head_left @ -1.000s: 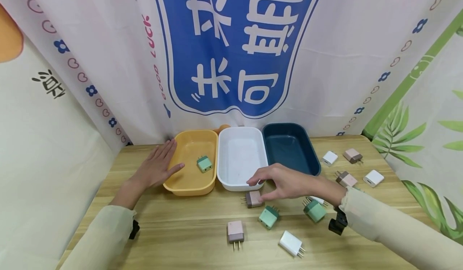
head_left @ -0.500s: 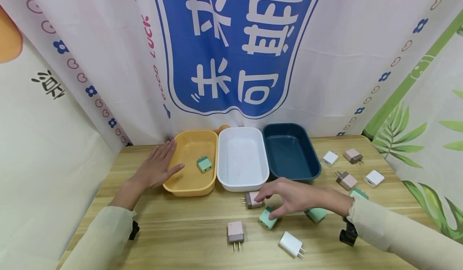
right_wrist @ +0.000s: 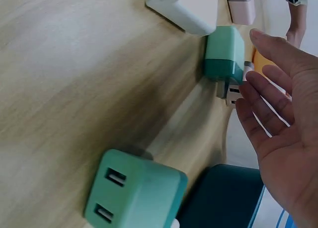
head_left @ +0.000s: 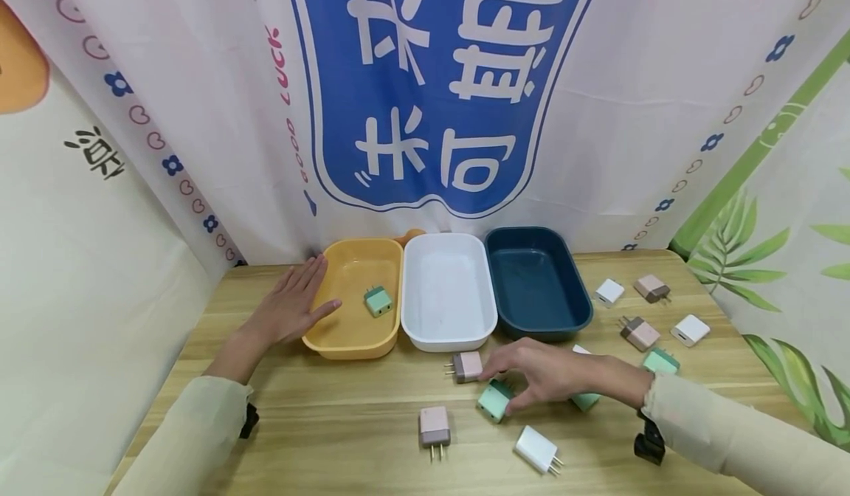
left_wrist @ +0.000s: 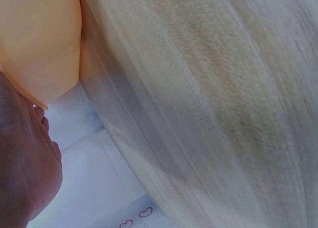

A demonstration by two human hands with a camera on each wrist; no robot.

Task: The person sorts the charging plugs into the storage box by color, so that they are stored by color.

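Left hand (head_left: 285, 310): fingers straight, thumb apart, at the 9 o'clock rim of the yellow rectangular plastic tray (head_left: 343, 332). Mint-green block-shaped plastic charger (head_left: 493, 401) lies on the wood-grain counter (head_left: 319, 429), 5 o'clock from the white rectangular plastic tray (head_left: 448, 289); right hand (head_left: 547, 372) at charger's 2 o'clock, thumb and fingers apart, contact unclear. Judged pre-grasp; next move calls for pinching its sides.

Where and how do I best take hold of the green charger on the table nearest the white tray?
I'd pinch the green charger across the sides of its light-green body, coming from above: it lies flat, the pink charger is close on one side, and prongs jut from the dark-green end.
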